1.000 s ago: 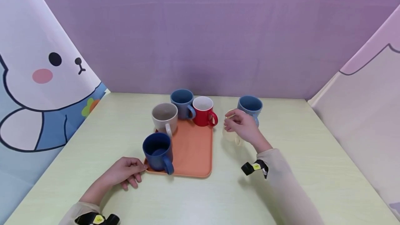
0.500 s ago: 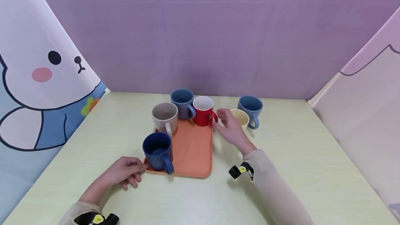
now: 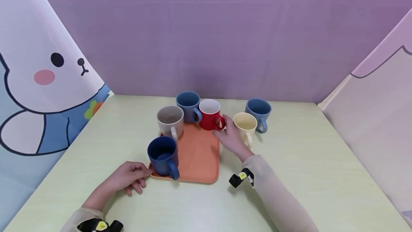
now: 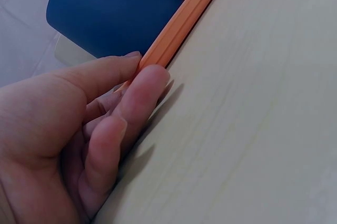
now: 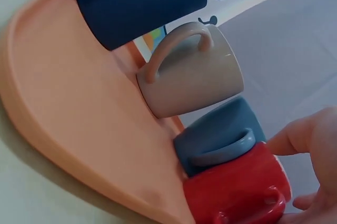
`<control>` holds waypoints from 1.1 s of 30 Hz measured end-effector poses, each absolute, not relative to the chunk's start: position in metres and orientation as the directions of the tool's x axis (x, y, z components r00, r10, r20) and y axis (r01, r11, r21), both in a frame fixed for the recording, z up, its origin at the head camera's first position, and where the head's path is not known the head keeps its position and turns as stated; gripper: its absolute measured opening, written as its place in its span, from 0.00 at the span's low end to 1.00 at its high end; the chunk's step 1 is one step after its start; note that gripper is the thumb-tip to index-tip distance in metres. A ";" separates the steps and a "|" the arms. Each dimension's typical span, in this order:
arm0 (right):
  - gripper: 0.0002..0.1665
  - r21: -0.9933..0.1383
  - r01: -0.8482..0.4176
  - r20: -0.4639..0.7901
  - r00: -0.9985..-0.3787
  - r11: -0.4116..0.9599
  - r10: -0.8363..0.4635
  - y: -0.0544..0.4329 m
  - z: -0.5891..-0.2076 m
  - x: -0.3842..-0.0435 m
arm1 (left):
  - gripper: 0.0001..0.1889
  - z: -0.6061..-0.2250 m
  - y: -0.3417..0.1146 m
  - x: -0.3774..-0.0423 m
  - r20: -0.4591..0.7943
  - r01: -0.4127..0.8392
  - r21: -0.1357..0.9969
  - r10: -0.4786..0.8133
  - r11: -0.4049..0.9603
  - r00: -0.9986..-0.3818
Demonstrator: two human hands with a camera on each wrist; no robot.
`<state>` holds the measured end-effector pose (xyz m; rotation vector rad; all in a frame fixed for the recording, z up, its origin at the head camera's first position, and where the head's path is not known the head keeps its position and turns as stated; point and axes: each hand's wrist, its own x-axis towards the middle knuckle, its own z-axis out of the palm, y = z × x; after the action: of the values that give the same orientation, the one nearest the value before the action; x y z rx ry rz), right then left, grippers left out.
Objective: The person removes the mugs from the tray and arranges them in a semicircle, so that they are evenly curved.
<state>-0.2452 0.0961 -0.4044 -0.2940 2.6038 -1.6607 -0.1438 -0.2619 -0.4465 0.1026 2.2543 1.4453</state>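
Note:
In the head view my left hand (image 3: 128, 176) pinches the near left corner of an orange tray (image 3: 197, 160); the left wrist view shows thumb and fingers on its rim. My right hand (image 3: 231, 137) is beside the handle of a red mug (image 3: 207, 120), thumb and fingers spread on either side. The right wrist view shows the thumb (image 5: 292, 137) close to that mug's rim; contact is hard to tell. Also on the tray are a dark blue mug (image 3: 161, 162), a grey-beige mug (image 3: 165, 128) and a lighter blue mug (image 3: 187, 114), all upright.
Right of the tray, a pale yellow mug (image 3: 244, 130) stands on the wooden table (image 3: 299, 160) just by my right hand. Behind it is another blue mug (image 3: 259, 114). A purple backdrop (image 3: 206, 38) rises at the table's far edge.
My right hand has left the pale yellow mug and moved left to the red mug's handle. The yellow mug now stands uncovered. My left hand keeps its place on the tray.

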 end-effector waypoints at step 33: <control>0.19 -0.984 0.059 -0.089 -0.980 0.168 -0.176 0.094 -0.430 -0.256 | 0.15 -0.447 -0.261 -0.144 -0.331 -0.173 0.878 0.304 0.446 -0.893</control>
<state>-0.2561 0.0936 -0.4298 -0.1144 2.2543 -1.9127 -0.1439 -0.2606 -0.4470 0.1101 2.2568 1.4458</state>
